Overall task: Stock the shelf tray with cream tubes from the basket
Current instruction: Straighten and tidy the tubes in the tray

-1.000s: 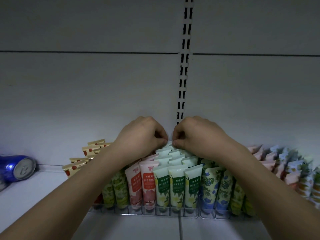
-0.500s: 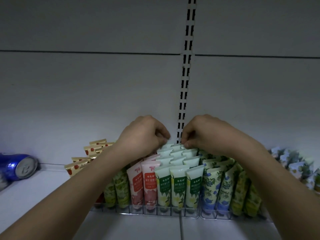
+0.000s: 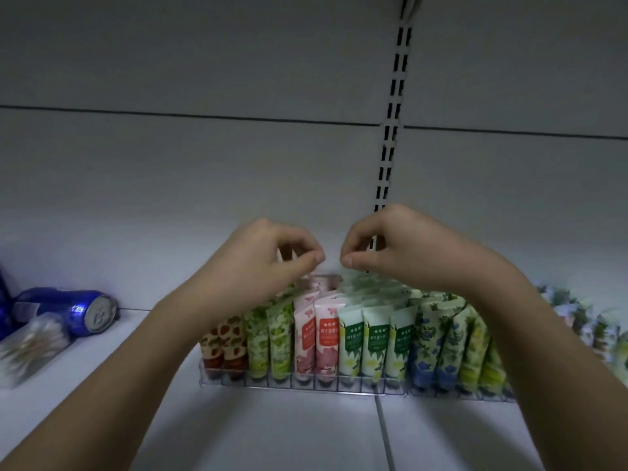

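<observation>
A clear divided shelf tray [image 3: 306, 383] stands on the white shelf, packed with upright cream tubes in rows: strawberry-print [image 3: 224, 338], green [image 3: 272, 331], pink [image 3: 316, 331], white-and-green [image 3: 373, 334] and blue floral [image 3: 431, 341]. My left hand [image 3: 268, 253] hovers just above the back of the pink row, fingers curled, thumb against forefinger. Beside it my right hand [image 3: 401, 246] is curled the same way over the back of the white-and-green row. I see nothing between the fingers of either hand. The basket is not in view.
A blue can [image 3: 78, 311] lies on its side at the left, with a clear packet [image 3: 30, 341] in front of it. More floral tubes [image 3: 577, 317] continue to the right. A slotted upright [image 3: 390, 137] runs up the back panel.
Both hands have risen off the tops of the back tubes they were pinching, and a small gap shows below them. The view has shifted, showing more of the shelf's left side.
</observation>
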